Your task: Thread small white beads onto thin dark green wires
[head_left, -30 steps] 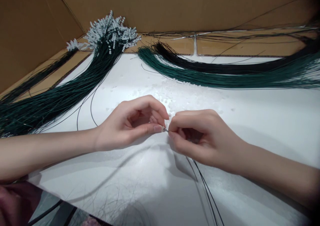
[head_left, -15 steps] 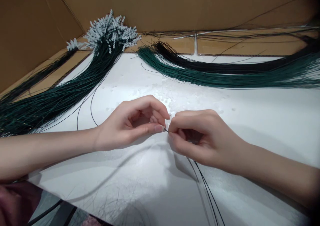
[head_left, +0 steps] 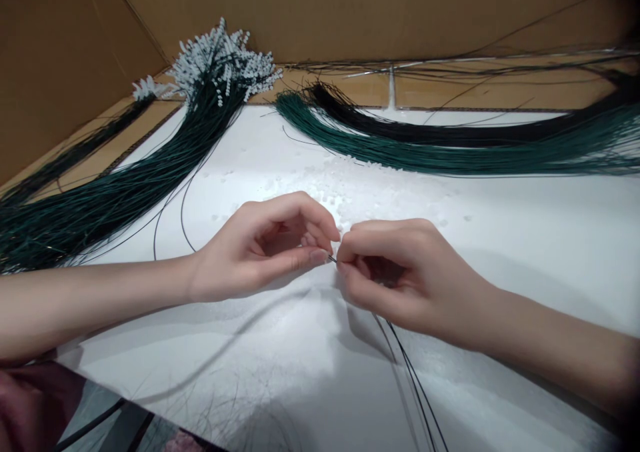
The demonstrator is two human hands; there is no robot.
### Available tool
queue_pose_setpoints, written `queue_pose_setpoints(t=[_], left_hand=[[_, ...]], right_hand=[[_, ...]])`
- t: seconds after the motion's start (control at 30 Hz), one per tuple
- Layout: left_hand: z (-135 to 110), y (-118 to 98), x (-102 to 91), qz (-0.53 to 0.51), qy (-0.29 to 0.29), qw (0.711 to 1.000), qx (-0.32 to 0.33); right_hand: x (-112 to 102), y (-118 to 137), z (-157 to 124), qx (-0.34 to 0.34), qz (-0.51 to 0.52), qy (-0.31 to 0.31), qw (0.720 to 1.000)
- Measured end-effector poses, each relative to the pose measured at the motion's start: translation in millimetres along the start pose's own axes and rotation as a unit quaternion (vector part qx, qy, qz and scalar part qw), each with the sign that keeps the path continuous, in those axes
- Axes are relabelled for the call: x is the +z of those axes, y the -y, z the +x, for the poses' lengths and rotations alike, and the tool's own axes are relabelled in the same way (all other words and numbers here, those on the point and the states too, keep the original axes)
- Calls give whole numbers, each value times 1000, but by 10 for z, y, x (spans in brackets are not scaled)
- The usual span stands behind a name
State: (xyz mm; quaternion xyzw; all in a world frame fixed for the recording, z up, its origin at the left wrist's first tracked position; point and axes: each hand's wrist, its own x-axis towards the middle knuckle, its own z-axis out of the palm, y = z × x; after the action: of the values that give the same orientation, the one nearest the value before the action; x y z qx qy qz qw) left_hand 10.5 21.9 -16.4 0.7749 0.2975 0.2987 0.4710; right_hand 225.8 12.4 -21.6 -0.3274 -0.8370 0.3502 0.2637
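My right hand (head_left: 405,272) is closed in a pinch around thin dark wires (head_left: 420,389), whose strands hang down from below the palm toward the bottom edge. The short wire ends stick out between thumb and forefinger, to the left. Facing it, my left hand (head_left: 280,245) has its thumb and fingers pinched at those ends, with the forefinger arched above. Whatever sits between the left fingertips is too small and too covered to name. Small white pieces (head_left: 345,195) are scattered over the white tabletop (head_left: 280,352) just behind both hands.
At the left lies a thick bundle of dark green wires (head_left: 150,165) with white pieces on their ends (head_left: 220,65); a thinner bundle (head_left: 100,129) is beside it. Bundles of green wire (head_left: 400,159) and black wire (head_left: 425,134) curve along the back right. Cardboard walls (head_left: 350,19) stand behind.
Hardly anything differs. Both hands hold nearly the same pose, the left fingertips shifting very slightly toward the right hand.
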Motion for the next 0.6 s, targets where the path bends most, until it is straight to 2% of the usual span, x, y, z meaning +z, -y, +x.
queue_pose_setpoints(t=[0.6], left_hand=[[5,-5,4,3,-2,1000,4]], right_hand=[[-11,4,4,6,9,4,1000]])
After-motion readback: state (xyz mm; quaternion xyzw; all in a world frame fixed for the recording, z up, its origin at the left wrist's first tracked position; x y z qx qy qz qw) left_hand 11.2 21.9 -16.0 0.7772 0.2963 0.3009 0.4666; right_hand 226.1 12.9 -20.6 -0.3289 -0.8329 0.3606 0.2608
